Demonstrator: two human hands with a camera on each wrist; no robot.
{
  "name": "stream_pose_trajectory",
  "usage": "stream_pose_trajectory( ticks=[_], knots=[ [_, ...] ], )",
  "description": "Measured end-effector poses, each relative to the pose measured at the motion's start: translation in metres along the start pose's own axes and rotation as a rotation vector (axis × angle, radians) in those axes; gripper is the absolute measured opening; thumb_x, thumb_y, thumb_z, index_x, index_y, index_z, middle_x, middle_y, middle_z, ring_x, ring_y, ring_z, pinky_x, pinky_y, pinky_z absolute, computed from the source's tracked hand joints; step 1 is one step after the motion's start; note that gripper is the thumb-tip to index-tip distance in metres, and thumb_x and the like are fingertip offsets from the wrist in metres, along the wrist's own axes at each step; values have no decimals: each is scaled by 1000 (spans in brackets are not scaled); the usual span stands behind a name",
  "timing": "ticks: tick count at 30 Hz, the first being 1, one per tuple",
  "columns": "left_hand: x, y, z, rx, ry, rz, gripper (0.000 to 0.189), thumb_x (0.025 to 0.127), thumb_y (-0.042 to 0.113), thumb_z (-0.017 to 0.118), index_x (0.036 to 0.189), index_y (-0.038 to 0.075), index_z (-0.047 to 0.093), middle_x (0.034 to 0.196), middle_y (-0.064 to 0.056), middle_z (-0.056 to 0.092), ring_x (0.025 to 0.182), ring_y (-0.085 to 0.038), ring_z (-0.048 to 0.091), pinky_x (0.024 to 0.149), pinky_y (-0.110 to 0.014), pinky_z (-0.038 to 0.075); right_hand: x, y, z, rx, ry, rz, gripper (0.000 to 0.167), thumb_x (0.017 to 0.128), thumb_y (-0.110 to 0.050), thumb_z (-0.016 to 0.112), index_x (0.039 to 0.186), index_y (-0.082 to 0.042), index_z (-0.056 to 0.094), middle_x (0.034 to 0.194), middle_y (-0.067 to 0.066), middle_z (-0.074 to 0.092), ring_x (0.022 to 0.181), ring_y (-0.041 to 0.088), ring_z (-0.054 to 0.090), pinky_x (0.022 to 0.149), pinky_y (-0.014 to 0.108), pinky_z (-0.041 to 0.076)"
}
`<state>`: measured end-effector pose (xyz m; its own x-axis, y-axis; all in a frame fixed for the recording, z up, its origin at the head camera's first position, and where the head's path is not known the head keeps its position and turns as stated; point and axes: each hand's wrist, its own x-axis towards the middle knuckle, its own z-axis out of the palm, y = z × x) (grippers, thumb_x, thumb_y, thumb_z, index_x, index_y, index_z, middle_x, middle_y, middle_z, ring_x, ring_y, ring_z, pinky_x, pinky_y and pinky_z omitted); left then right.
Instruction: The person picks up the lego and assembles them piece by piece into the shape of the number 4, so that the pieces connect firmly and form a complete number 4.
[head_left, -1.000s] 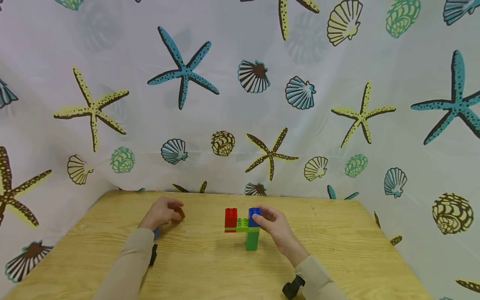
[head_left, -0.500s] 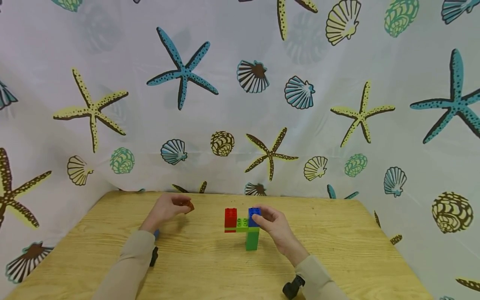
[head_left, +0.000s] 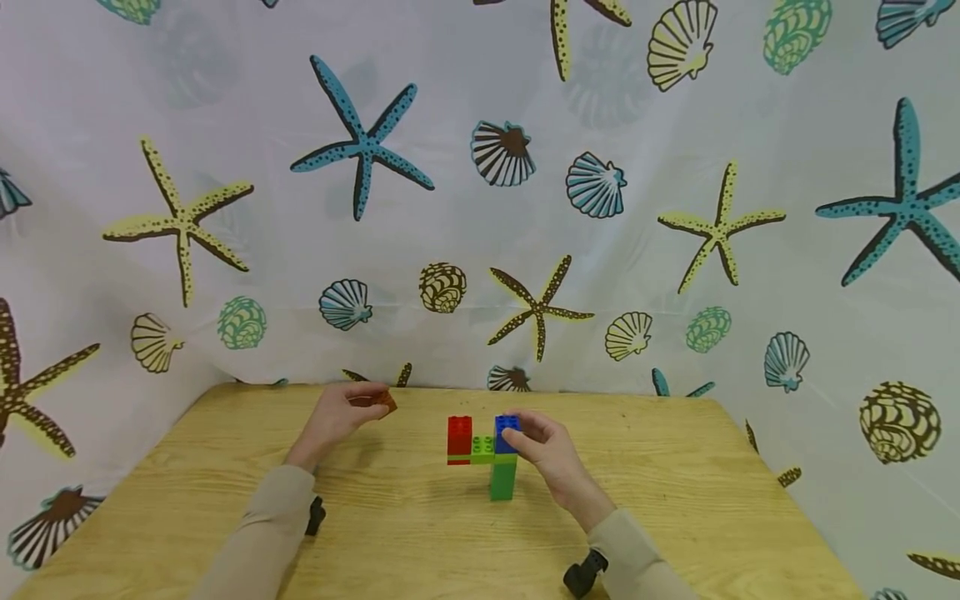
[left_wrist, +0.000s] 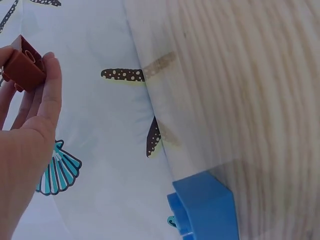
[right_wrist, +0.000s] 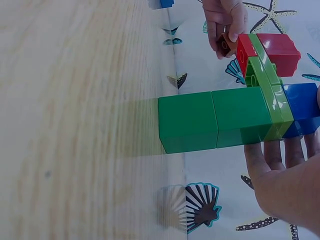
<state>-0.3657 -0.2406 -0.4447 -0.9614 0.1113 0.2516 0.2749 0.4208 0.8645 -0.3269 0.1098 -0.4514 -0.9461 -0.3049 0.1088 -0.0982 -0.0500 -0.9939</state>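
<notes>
Brown brick (head_left: 381,402), small and dark, sits pinched in the fingertips of the left hand (head_left: 339,417) just left of centre in the head view, raised above the wooden table (head_left: 675,500). Right of it, near the frame's middle, stands the block tower (head_left: 491,454): two green blocks stacked as a column, a lime-green plate across the top, one red block on the plate's left end and one blue block (head_left: 507,433) on its right. The right hand (head_left: 551,454) touches the blue block's right side, fingers bent around it. Two hands, one brown brick and one tower are seen; the brick hangs up and to the left of the red block, near it but apart. A curtain printed with starfish and shells fills the upper frame.

Left wrist view: the brown brick (left_wrist: 22,67) appears at upper left, one stud showing, gripped between fingertips and thumb of the left hand (left_wrist: 27,135). One loose blue brick (left_wrist: 205,207) lies at the bottom centre on the table's edge, well apart from the hand.

Right wrist view: the tower (right_wrist: 235,112) lies sideways across the centre, two green blocks, lime plate, red and blue tops all visible. The right hand (right_wrist: 285,185) at lower right cups the blue end with its fingers. At top centre the left hand (right_wrist: 225,17) holds the brown brick (right_wrist: 226,44) just beside the red block; whether they touch cannot be told.
</notes>
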Motion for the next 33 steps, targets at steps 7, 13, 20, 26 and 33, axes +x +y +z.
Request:
stream_pose_trajectory(
  ticks=[7,13,20,26,33],
  knots=[
    [-1,12,6,-49,28,39,44,93,20,68,134,5,60,127,-21,61,110,-29,62,82,-25,54,2,3,-2,-15,2,-9,54,93,-27,68,138,-1,52,129,14,60,114,22,60,107,45,44],
    [0,26,16,-118,35,74,44,94,19,67,134,5,60,128,-22,61,106,-20,64,81,-20,54,1,1,-2,-2,8,-8,51,93,-25,68,137,-3,54,128,14,61,111,18,61,105,43,46],
    [0,39,25,-178,29,122,41,92,16,69,132,9,62,128,-21,63,99,-4,65,81,-20,55,1,2,-1,2,-3,-2,51,94,-24,67,138,-2,52,129,14,60,116,24,60,108,48,42],
    [-1,50,36,-203,18,162,47,91,24,71,134,11,60,128,-16,65,101,-4,67,85,-20,54,0,1,-1,-6,4,5,52,93,-27,68,137,-5,54,129,13,61,117,23,60,109,49,41],
    [-4,56,43,-147,21,154,45,90,29,72,131,13,63,123,-12,67,101,-12,67,83,-20,54,1,1,0,2,3,10,49,94,-24,67,137,-5,54,131,14,60,115,20,60,110,49,40]
  ],
)
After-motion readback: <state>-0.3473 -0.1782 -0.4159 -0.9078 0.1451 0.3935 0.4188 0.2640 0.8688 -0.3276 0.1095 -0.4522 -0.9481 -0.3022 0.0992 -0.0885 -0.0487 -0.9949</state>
